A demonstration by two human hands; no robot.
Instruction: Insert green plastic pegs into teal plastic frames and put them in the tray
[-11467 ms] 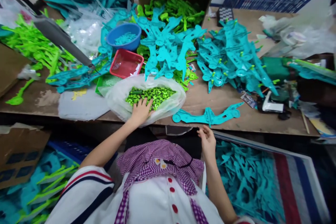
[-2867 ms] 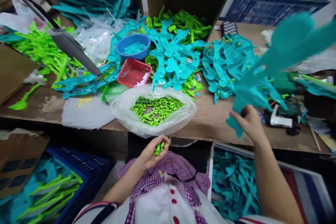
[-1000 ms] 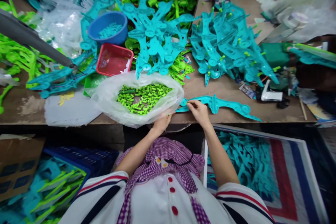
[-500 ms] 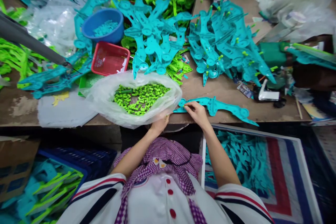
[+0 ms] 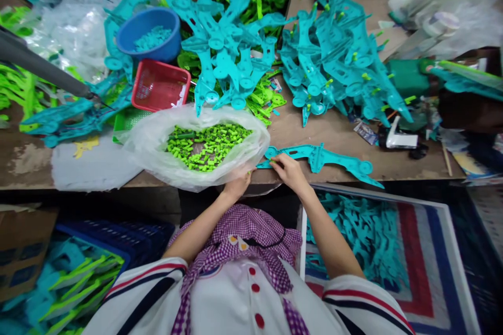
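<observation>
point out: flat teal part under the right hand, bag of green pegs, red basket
flat teal part (image 5: 320, 157), head view, raised middle section.
bag of green pegs (image 5: 157, 138), head view, left plastic wall.
red basket (image 5: 146, 107), head view, near rim.
right hand (image 5: 286, 169), head view, back of hand.

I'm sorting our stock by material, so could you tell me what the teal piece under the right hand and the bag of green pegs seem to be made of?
The teal piece looks like moulded plastic: flat, uniform colour, matte. The bag seems thin translucent plastic film, crinkled and glossy.
</observation>
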